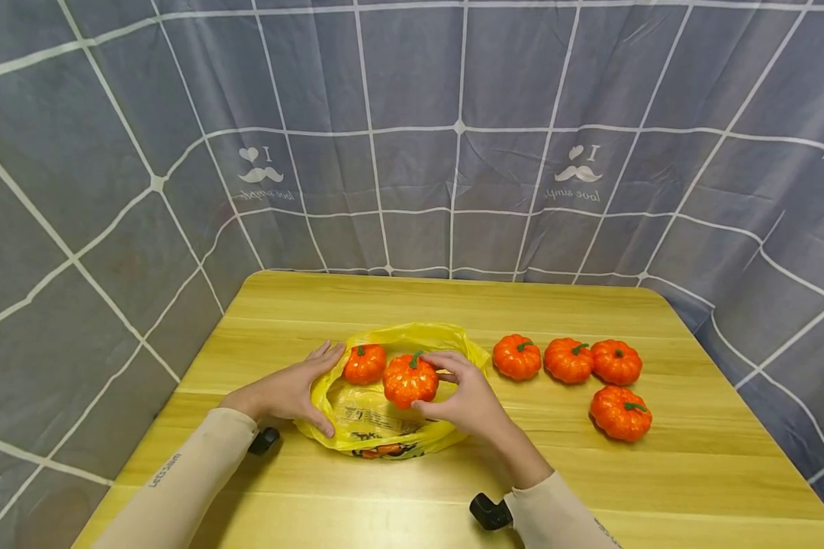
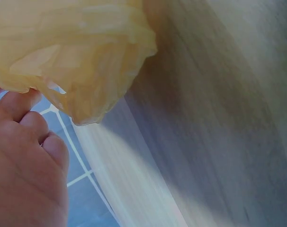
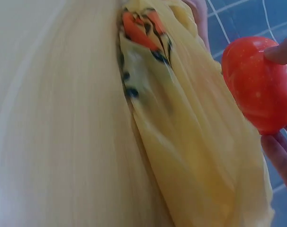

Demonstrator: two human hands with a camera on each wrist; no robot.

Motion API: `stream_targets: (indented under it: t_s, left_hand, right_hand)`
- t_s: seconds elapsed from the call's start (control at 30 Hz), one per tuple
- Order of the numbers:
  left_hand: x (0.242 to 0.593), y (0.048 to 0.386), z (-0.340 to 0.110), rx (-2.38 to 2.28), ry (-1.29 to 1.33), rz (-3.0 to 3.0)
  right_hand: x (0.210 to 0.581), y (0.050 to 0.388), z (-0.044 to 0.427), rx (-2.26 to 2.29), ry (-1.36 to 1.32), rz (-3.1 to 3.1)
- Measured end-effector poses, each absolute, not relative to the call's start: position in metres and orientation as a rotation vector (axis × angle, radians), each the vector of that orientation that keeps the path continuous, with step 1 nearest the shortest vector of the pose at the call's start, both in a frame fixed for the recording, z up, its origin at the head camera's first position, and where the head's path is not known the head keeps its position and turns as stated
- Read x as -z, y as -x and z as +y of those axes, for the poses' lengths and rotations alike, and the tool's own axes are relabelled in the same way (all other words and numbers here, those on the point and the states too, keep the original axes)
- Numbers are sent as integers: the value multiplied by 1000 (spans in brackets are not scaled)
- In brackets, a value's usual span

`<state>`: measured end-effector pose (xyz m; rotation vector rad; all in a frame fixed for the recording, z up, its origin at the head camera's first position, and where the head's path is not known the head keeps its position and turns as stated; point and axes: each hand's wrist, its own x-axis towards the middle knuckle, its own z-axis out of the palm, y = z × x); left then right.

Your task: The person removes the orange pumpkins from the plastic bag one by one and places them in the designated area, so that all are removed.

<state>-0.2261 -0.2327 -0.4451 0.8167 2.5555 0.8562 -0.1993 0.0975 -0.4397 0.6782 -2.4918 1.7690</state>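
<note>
My right hand (image 1: 465,396) grips a small orange pumpkin (image 1: 410,381) with a green stem, thumb on one side and fingers on the other. The pumpkin is over the mouth of a yellow plastic bag (image 1: 378,446); in the right wrist view this pumpkin (image 3: 257,85) shows beside the bag's outer wall (image 3: 205,127). A second pumpkin (image 1: 365,364) sits inside the bag at its left. My left hand (image 1: 291,390) touches the bag's left rim, thumb and fingers spread wide apart. In the left wrist view, the bag hides that hand's fingertips.
Several more orange pumpkins stand on the wooden table (image 1: 412,507) right of the bag: one (image 1: 516,357) nearest it, a touching pair (image 1: 616,362) further right, another (image 1: 621,413) nearer the front. A grey curtain (image 1: 412,175) with white lines surrounds the table's back and sides.
</note>
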Motion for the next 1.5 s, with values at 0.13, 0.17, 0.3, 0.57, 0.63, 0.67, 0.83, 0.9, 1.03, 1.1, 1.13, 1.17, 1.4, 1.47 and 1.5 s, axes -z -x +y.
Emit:
stream_targets:
  t_s: [0.13,0.17,0.3,0.57,0.63,0.67,0.83,0.9,1.03,1.1,1.13,1.17,1.4,1.47,1.5]
  left_hand:
    - [443,228,-233,-847,-813,2557]
    - [443,228,-233,-846,-806,2556]
    - [443,227,-231,-867,-793,2548]
    - [443,225,-231,-882,-763,2552]
    - [443,225,-231,-874,-767,2559]
    - [443,226,-231,-871,-770,2560]
    - [443,226,-231,-869,-775,2559]
    - [443,226,-231,-871,-774,2557]
    - [445,225,-231,-870,-771,2557]
    - [445,225,-231,-872,-778,2558]
    - [445,225,-231,-872,-779,2559]
    - [445,225,-231,-873,-781,2560]
    - [445,225,-231,-861,-779,2562]
    - [445,225,-231,-864,-781,2564]
    - [445,224,-231,-868,-784,2564]
  right_hand:
    - [439,200,116,-1721,-662,-2471]
    - [439,200,120,-1715,-653,-2465]
    - [441,198,140,-1698,-617,-2456]
    - [439,188,185,-1601,-497,-2501]
    - [438,185,196,-1578,-461,-2517]
    - [437,183,201,-1564,-447,-2524]
    - [438,177,223,-1500,-389,-2564]
    - [440,175,232,-1457,-370,-2590]
    - [445,170,248,-1358,-332,-2643]
    - [447,168,255,-1292,-312,-2663]
    - [447,166,259,-1267,-300,-2669]
    - [447,165,262,-1235,-283,-2678]
    - [448,158,276,-1070,-181,-2763]
    - [449,157,279,-1041,-173,-2785]
    - [450,156,280,-1029,-172,-2791]
